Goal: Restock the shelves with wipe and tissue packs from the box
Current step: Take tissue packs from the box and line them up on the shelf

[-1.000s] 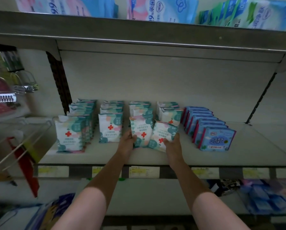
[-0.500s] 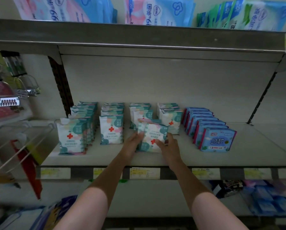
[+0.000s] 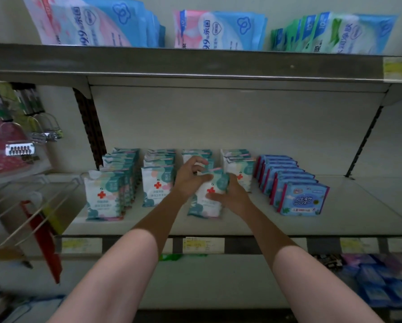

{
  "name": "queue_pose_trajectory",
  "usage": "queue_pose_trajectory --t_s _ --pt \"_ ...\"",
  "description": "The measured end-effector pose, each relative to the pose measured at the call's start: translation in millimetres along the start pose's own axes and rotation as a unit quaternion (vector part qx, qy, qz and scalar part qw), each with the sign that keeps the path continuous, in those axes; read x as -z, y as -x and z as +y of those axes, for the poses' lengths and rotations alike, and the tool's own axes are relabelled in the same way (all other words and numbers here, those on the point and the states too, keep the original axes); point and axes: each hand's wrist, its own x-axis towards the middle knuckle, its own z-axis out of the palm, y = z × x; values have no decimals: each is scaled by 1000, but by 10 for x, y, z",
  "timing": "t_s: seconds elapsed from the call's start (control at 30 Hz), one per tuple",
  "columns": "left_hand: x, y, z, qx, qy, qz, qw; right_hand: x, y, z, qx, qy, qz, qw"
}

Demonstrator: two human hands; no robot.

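Both bare forearms reach forward, converging over the shelf's front edge. The left hand point(image 3: 190, 177) curls its fingers over the top of a wipe pack point(image 3: 207, 197) (thumb raised), while the right hand point(image 3: 230, 194) grips its right side.

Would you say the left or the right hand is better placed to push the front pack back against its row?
Probably the right hand: its fingers already lie across the front of the red-cross pack. The left hand sits up at the pack's top, fingers curled, better suited to steadying it.
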Motion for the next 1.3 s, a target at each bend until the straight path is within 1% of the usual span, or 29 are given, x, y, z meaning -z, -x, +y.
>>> queue_pose_trajectory --t_s 0.03,0.07,0.17,0.2,0.23,0.27,0.3,0.37,0.43,0.5,0.57,0.6,0.63,0.67,0.73,0.8,0.87,0.9,0.93,1.0,1.03,1.07,1.1,1.23,1.3 --pt "-23 21 -37 0 11 -1 1000 -37 21 27 -24 -75 -5 997" --pt "-29 50 -84 5 32 2 999 -70 47 66 -36 -113 3 993" --pt "-31 158 -205 29 107 26 993 -123 118 156 -29 -162 29 986" --pt "-22 190 -250 48 123 34 991 -144 146 164 -23 -173 34 984" --pt "-15 238 -293 68 119 25 990 -174 157 202 -20 -182 36 982" --pt "-12 277 -385 80 88 -1 993 -195 193 217 -16 -177 33 983" --pt "-10 318 -497 72 23 -34 997 -204 219 220 -13 -161 27 986" --pt "-10 408 -660 46 -84 -96 991 -214 243 230 -22 -125 1 992" --pt "-29 436 -685 73 -81 -107 988 -233 216 249 -32 -110 -23 993" --pt "-56 439 -649 81 -30 -114 990 -268 210 249 -26 -63 -15 998" --pt "-58 411 -610 99 63 -85 989 -288 172 291 -25 -37 8 999" --pt "-45 390 -594 123 106 -47 986 -282 180 287 -30 -51 18 998" --pt "-27 382 -577 142 126 -3 982 -275 187 292 -43 -72 25 996" --pt "1 367 -592 153 123 22 980 -264 187 309 -52 -90 32 994" --pt "23 363 -588 157 99 15 982 -230 184 338 -51 -113 39 992" --pt "32 378 -618 144 52 7 988 -224 178 358 -46 -139 31 989" --pt "34 366 -698 146 20 12 989 -224 177 366 -54 -182 34 981" --pt "39 354 -723 150 10 26 988 -218 174 377 -57 -218 64 972" --pt "51 346 -732 154 1 51 987 -202 178 382 -65 -262 114 956" --pt "87 310 -770 168 5 105 980 -149 177 400 -87 -338 223 910" --pt "95 307 -760 172 7 122 977 -123 168 411 -96 -356 257 893" --pt "96 313 -741 173 6 127 977 -109 165 410 -99 -361 269 888" --pt "88 319 -724 172 2 126 977 -111 165 411 -97 -359 260 891" --pt "84 315 -737 169 -12 117 979 -148 176 413 -72 -324 182 926" --pt "83 307 -750 172 -8 107 979 -145 176 440 -56 -328 116 936"
